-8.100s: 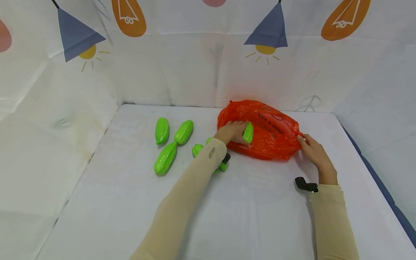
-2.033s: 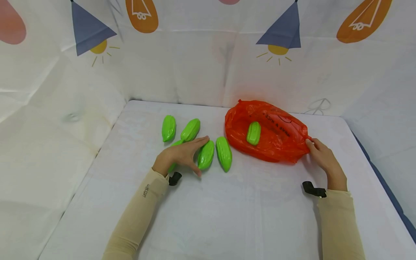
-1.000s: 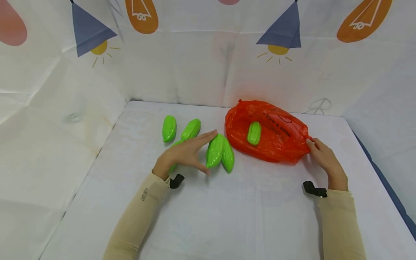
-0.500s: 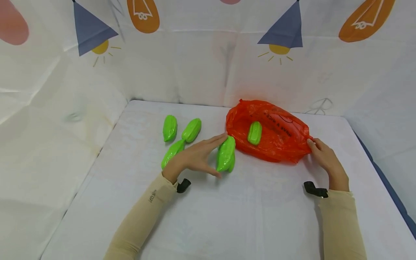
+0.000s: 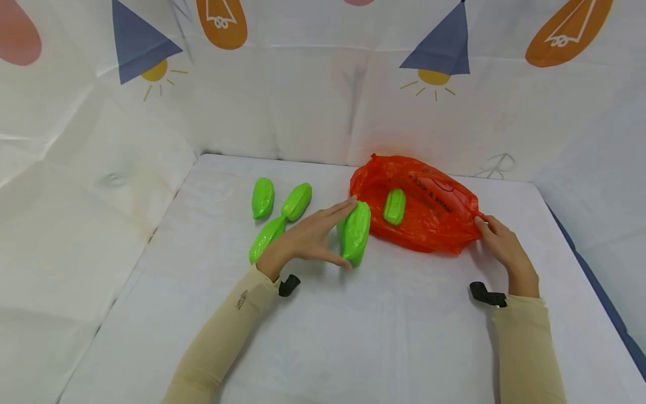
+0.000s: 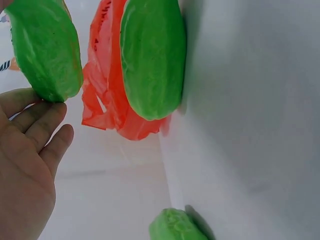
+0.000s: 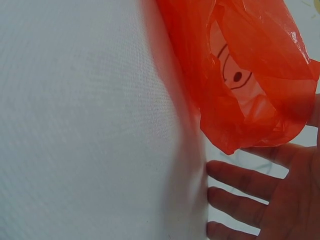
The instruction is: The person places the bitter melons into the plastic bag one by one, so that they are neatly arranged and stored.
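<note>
My left hand (image 5: 315, 233) holds a glossy green ridged fruit (image 5: 356, 233) between its fingertips and thumb, raised above the table just left of the red plastic bag (image 5: 429, 224). In the left wrist view this held fruit (image 6: 47, 50) hangs at the upper left, its end against the fingers (image 6: 45, 125). A second such fruit (image 6: 152, 57) lies on the table beneath it, mostly hidden behind it in the head view. Another green fruit (image 5: 394, 207) rests in the bag's mouth. With thumb and fingers my right hand (image 5: 504, 247) pinches the bag's right edge; its other fingers extend below.
Left of the bag lie three more green fruits: one at the back (image 5: 263, 198), one beside it (image 5: 296, 201), and one (image 5: 267, 239) partly behind my left hand. The white table (image 5: 393, 331) meets a patterned cloth wall (image 5: 303, 112) at the back.
My left hand has taken hold of a green fruit and carried it right, over the one beside it, toward the bag. Earlier it reached to the bag with another fruit, now lying inside. Right hand stays.
</note>
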{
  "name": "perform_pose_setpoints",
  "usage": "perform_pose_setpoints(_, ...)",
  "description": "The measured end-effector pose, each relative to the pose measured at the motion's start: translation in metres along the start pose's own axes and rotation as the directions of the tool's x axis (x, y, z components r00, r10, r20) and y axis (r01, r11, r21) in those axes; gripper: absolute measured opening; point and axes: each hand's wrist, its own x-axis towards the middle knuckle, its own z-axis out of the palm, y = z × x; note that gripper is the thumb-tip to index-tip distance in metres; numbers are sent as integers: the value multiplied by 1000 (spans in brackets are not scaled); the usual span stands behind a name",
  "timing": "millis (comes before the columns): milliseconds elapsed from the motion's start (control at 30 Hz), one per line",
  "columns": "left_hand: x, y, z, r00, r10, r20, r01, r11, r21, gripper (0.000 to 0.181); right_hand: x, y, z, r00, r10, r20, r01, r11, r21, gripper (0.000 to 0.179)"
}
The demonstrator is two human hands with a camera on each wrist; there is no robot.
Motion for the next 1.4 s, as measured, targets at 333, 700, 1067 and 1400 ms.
perform_pose_setpoints(333,20,2,5,1000,4,7,-4,1000,-29,125,-1,0,1,1000,8,2,-8,1000,12,86)
perform_pose_setpoints(700,44,0,3,1000,-2,10,3,998,-56,123,0,-1,-1,1000,26,0,-26,1000,3,87)
perform_pose_setpoints(1067,60,1,9,999,14,41,-11,997,-74,119,0,0,-1,1000,20,-3,-20,1000,-5,86)
perform_pose_setpoints(1400,89,10,6,998,-13,69,21,994,-105,118,1,0,0,1000,5,-9,-5,1000,-10,83)
